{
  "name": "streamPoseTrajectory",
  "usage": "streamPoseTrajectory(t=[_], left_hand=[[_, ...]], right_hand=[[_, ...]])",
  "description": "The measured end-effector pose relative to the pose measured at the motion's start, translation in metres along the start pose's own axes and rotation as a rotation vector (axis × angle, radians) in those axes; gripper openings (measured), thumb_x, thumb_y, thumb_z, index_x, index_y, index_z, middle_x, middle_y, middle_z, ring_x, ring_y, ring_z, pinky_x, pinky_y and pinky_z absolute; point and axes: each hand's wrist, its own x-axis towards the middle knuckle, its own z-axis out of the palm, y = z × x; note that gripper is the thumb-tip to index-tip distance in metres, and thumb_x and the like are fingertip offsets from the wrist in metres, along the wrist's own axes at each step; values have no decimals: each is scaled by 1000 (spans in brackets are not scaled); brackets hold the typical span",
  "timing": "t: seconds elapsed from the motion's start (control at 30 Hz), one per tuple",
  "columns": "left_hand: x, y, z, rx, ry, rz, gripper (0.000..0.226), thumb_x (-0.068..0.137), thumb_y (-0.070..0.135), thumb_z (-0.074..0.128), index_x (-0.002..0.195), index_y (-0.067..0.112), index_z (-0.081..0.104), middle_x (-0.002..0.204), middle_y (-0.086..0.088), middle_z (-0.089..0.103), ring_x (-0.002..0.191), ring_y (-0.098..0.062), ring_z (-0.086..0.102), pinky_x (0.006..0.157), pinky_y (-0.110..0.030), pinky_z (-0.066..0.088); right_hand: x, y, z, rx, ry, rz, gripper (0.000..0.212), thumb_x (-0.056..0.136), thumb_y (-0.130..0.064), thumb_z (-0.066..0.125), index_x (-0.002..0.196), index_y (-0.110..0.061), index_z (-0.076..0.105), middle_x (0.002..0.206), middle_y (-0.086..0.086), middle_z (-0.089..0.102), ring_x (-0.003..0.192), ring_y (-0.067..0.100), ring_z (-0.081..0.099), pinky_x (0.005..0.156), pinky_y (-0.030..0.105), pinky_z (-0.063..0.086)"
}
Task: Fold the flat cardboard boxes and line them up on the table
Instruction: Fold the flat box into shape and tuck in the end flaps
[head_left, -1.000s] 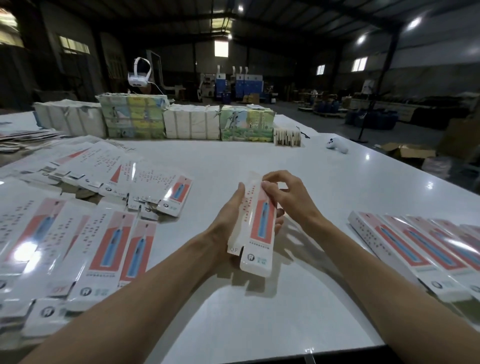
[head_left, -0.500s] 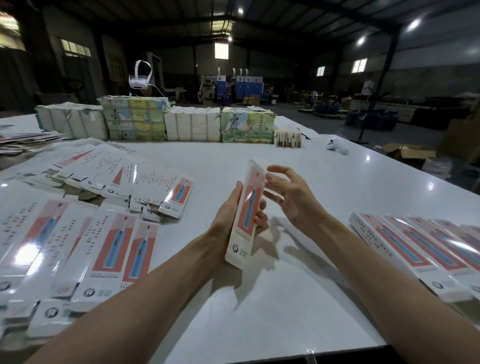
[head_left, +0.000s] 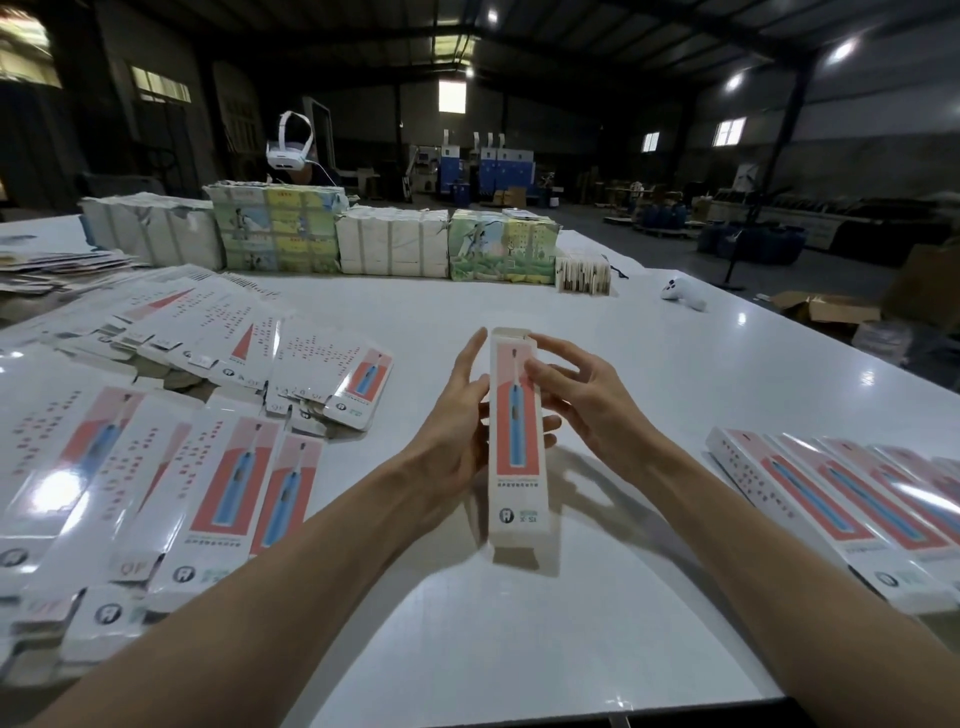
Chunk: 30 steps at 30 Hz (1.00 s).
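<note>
Hidden: most of the left hand's (head_left: 452, 431) fingers lie behind the box (head_left: 517, 441); only their tips show past its right side. The box's back cannot be seen.
Cut off: the flats (head_left: 228, 483) run out of view at the counter's (head_left: 519, 649) left edge, and the row (head_left: 831, 499) of folded boxes runs out at its right edge.
Hard to make out: the small print on every box is too fine to read. Behind the bundles (head_left: 395, 249) on the far edge, a person shows only as a white headset (head_left: 289, 145).
Box: long, slim and white, opened into a tube, with a coral panel picturing a blue toothbrush. The top flap stands open.
Box place: held upright above the counter's middle, between the flats and the row, touching neither.
Left hand: wrapped round the box from its left side, thumb stretched up along the edge.
Right hand: thumb and forefinger pinch the box's upper right edge by the flap; the other fingers spread loosely.
Writing: a round logo and what looks like "X-S1" at the box's foot; "QP" on some flats' flaps.
Other: a white controller (head_left: 683, 296) lies near the far right corner.
</note>
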Motion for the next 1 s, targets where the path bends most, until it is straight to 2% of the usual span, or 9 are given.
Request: streamPoseTrajectory(t=[0.1, 0.17, 0.27, 0.33, 0.4, 0.53, 0.63, 0.8, 1.0], left_hand=[[1, 2, -5, 18, -6, -5, 43, 112, 34, 46, 153, 47, 42, 129, -24, 65, 105, -45, 74, 88, -60, 61], [-3, 5, -3, 4, -23, -71, 40, 110, 46, 45, 148, 37, 50, 127, -24, 68, 105, -44, 74, 86, -56, 63], [-5, 5, 1, 83, -38, -81, 73, 87, 56, 69, 149, 31, 39, 126, -17, 67, 98, -34, 77, 71, -39, 64], [-5, 3, 2, 284, -34, -28, 100, 70, 47, 81, 150, 39, 22, 124, -12, 62, 94, -27, 77, 70, -30, 63], [-6, 2, 0, 420, -27, -23, 110, 67, 45, 88, 150, 41, 16, 122, -13, 63, 91, -26, 77, 73, -30, 63], [-5, 1, -2, 441, 27, 11, 97, 84, 32, 88, 149, 40, 17, 116, -14, 66, 85, -23, 78, 71, -29, 64], [-7, -1, 2, 468, 26, 38, 88, 87, 29, 86, 144, 43, 21, 118, -9, 64, 93, -27, 76, 75, -29, 65], [-12, -2, 7, 510, -24, 49, 83, 88, 25, 85, 143, 40, 24, 119, -9, 63, 96, -29, 76, 82, -39, 66], [-14, 2, 7, 560, -72, -2, 81, 91, 24, 82, 144, 40, 23, 116, -11, 65, 87, -26, 77, 73, -32, 65]], right_hand=[[-1, -2, 0, -19, -16, -3, 30, 96, -39, 74, 127, -38, 73, 113, 13, 78, 107, 34, 75, 87, 35, 62], [-2, -2, 2, -56, -40, -3, 27, 97, -41, 73, 124, -39, 74, 111, 12, 78, 105, 32, 76, 87, 34, 61], [-3, -2, 3, -110, -84, -10, 26, 99, -40, 71, 124, -32, 73, 112, 9, 78, 104, 29, 76, 88, 32, 59], [-3, 0, 2, -117, -102, 7, 28, 101, -36, 70, 127, -25, 70, 116, 8, 77, 108, 28, 75, 90, 33, 61], [-2, 2, 1, -119, -114, 35, 28, 102, -34, 68, 126, -21, 67, 114, 8, 77, 109, 29, 75, 93, 40, 62], [-1, 4, 4, -99, -93, 26, 34, 101, -40, 68, 130, -23, 63, 115, 8, 77, 109, 29, 75, 92, 42, 63], [2, 5, 2, -87, 47, 17, 35, 104, -46, 61, 132, -25, 58, 110, 10, 79, 104, 28, 77, 88, 37, 63], [6, 7, -6, -88, 133, 39, 20, 107, -23, 59, 125, -16, 62, 98, 11, 80, 96, 30, 78, 77, 31, 63], [6, 3, -9, -81, 125, -18, 10, 104, -6, 59, 113, -6, 64, 95, 13, 80, 94, 32, 79, 73, 33, 64]])
